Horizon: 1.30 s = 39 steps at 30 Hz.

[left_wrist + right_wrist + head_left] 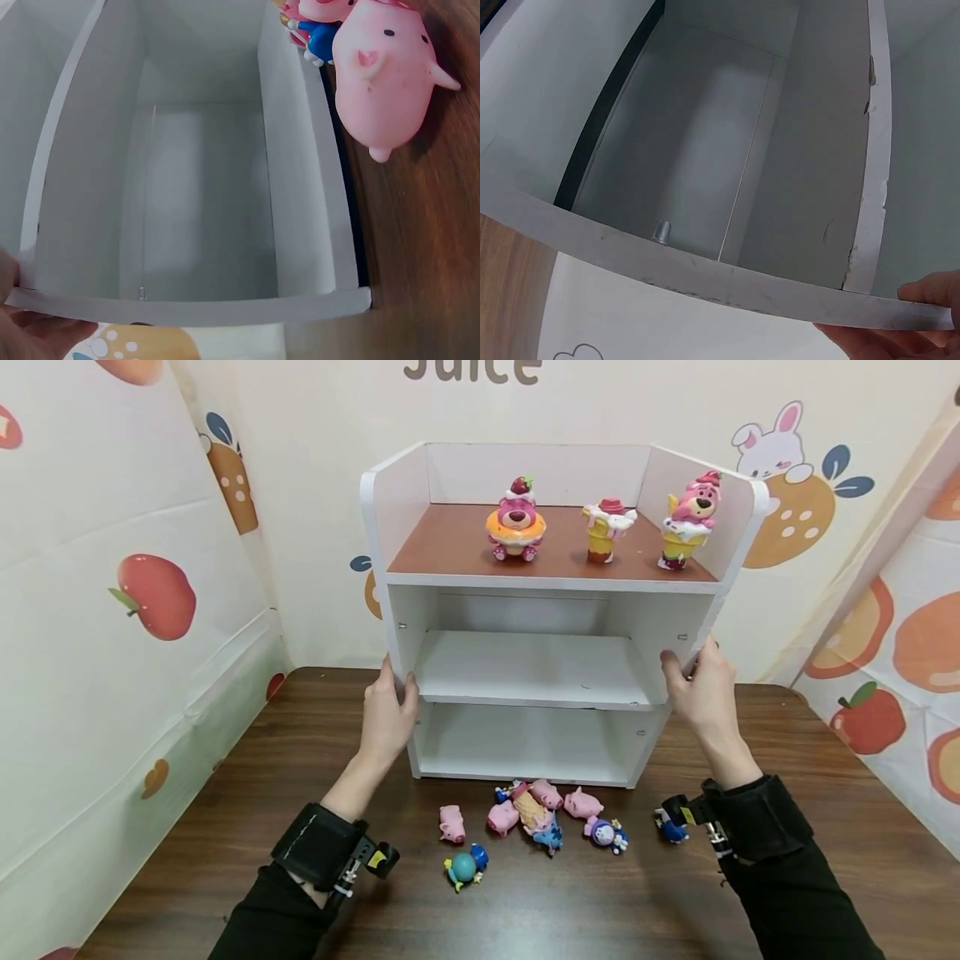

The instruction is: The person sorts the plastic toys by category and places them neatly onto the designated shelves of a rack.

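A small white shelf unit (525, 581) with a brown top board stands on the dark wooden table. My left hand (386, 718) grips the edge of its left side panel at about middle-board height. On the opposite side panel, my right hand (705, 693) holds on at a similar height. In the right wrist view, the thumb (930, 289) lies on the inner side while the other fingers (889, 343) are outside the panel. Part of the left hand (37, 334) shows around the panel edge in the left wrist view. Both lower compartments hold nothing.
On the top board stand a pink bear in an orange ring (516, 525), an ice-cream-cone figure (606, 531) and a pink bear on a cone (690, 522). Several small pig and blue figures (583, 804) lie before the unit. One blue figure (670, 827) lies beneath the right wrist.
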Each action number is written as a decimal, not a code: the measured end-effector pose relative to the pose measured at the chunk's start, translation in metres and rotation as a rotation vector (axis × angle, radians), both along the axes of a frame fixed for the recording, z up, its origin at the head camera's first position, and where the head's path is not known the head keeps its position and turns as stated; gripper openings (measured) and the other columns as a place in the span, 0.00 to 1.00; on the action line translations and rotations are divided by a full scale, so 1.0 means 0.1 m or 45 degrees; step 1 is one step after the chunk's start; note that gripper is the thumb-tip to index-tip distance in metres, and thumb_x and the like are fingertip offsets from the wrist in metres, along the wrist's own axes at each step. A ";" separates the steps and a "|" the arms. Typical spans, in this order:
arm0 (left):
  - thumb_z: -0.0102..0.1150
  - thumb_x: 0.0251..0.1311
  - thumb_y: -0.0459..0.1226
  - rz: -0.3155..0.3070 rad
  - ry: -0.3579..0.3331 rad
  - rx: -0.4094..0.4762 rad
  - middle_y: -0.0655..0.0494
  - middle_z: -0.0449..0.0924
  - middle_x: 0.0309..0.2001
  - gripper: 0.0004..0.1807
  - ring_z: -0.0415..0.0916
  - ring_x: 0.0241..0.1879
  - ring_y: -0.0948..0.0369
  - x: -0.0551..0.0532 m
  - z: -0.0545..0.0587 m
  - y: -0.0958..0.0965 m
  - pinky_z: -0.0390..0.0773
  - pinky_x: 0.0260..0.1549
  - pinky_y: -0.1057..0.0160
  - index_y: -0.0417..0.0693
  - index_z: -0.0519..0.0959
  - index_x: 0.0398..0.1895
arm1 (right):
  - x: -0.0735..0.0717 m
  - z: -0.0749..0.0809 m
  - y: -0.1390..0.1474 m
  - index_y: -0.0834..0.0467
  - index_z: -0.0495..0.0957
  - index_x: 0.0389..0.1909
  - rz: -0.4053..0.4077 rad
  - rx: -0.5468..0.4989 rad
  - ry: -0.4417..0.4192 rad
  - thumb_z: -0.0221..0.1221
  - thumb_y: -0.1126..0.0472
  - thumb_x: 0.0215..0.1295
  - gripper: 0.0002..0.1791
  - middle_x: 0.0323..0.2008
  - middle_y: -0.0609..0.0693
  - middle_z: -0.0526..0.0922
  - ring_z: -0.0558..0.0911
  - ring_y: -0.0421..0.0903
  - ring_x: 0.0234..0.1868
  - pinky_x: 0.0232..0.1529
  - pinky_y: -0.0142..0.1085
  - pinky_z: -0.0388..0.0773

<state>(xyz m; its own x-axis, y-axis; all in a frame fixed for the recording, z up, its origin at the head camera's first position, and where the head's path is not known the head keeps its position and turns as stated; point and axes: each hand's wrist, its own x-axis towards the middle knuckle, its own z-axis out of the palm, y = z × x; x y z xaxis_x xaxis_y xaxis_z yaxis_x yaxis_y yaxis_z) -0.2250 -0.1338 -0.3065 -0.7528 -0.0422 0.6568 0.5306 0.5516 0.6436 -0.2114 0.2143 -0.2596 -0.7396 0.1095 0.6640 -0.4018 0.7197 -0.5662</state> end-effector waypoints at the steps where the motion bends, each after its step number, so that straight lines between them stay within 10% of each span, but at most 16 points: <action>1: 0.44 0.58 0.27 0.004 -0.011 -0.023 0.29 0.71 0.47 0.22 0.73 0.43 0.43 0.01 0.02 -0.01 0.75 0.34 0.47 0.25 0.60 0.56 | 0.00 0.00 0.00 0.71 0.65 0.50 0.000 0.000 -0.001 0.48 0.69 0.59 0.17 0.44 0.68 0.74 0.77 0.63 0.38 0.30 0.43 0.77; 13: 0.48 0.58 0.31 0.070 -0.271 -0.474 0.44 0.71 0.19 0.09 0.66 0.14 0.59 0.18 0.34 -0.13 0.66 0.10 0.66 0.29 0.69 0.29 | 0.00 0.00 0.00 0.71 0.63 0.51 0.013 -0.013 -0.002 0.47 0.69 0.60 0.18 0.45 0.69 0.72 0.75 0.65 0.41 0.32 0.54 0.74; 25: 0.52 0.56 0.37 0.108 -0.559 -0.944 0.55 0.59 0.12 0.16 0.58 0.11 0.61 0.50 0.65 -0.13 0.57 0.09 0.66 0.43 0.67 0.13 | -0.01 -0.01 -0.01 0.72 0.64 0.50 -0.014 -0.015 0.005 0.48 0.70 0.59 0.18 0.44 0.68 0.73 0.76 0.63 0.40 0.32 0.54 0.74; 39: 0.61 0.51 0.37 -0.166 -0.353 -1.102 0.54 0.80 0.25 0.06 0.76 0.22 0.59 0.85 0.58 0.45 0.75 0.19 0.60 0.43 0.81 0.29 | -0.01 -0.02 -0.01 0.71 0.64 0.51 -0.007 -0.064 -0.004 0.48 0.70 0.59 0.18 0.45 0.69 0.72 0.75 0.64 0.41 0.33 0.54 0.74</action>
